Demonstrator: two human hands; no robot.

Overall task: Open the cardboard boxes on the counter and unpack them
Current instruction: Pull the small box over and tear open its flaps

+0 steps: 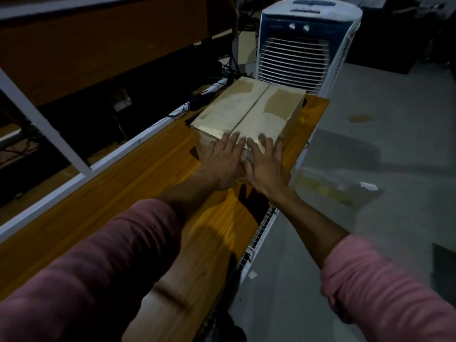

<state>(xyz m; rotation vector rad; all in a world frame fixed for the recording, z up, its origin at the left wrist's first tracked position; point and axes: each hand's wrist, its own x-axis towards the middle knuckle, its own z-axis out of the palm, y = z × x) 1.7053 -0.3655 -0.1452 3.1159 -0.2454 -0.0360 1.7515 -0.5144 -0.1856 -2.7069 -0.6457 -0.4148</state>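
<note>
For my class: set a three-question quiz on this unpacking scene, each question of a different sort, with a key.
1. True or false: the top flaps of the cardboard box stand open.
2. The left hand and right hand lie: A on the box's near edge; B on the air cooler; C flat on the counter.
3. Fill in: the box sits at the counter's far end, just in front of the ____.

Key: 1 false, the flaps are closed and meet at a centre seam; 2 A; 3 air cooler.
</note>
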